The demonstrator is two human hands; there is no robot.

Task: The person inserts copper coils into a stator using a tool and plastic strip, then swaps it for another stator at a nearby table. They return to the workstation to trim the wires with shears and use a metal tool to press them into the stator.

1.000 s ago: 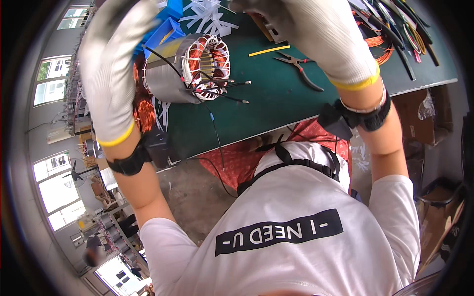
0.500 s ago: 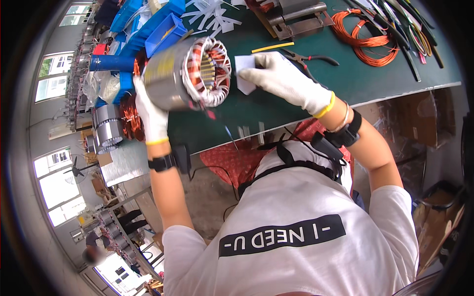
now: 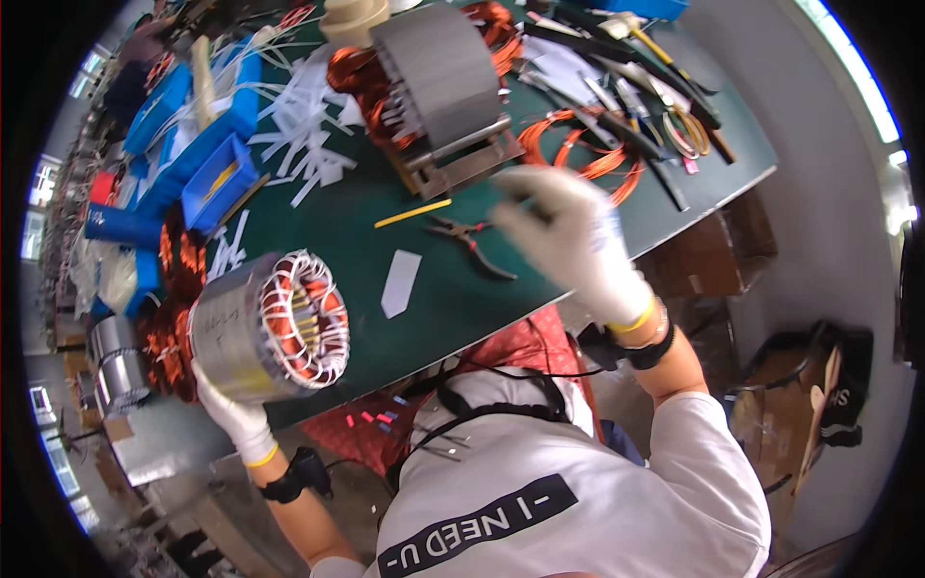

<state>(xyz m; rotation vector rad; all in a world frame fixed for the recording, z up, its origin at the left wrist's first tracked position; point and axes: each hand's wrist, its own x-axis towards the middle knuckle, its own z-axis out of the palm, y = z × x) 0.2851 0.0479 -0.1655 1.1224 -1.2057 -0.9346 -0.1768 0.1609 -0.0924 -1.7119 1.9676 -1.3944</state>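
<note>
Workbench [image 3: 405, 289] with green mat, carrying a large grey stator on a stand [image 3: 438, 87], a wound stator [image 3: 265, 328] at the near left edge, loose copper wire coils [image 3: 578, 159], pliers [image 3: 472, 241], a white paper slip [image 3: 400, 282] and a yellow stick [image 3: 412, 213]. Left hand [image 3: 231, 409] cups the wound stator from below, fingers curled against its steel shell — bore turned toward the wearer. Right hand [image 3: 568, 236], blurred, hovers spread and apparently empty above the pliers. Steadying the stator firmly against the bench edge seems wise; the paper slip lies between both hands, well clear of either set of fingers.
</note>
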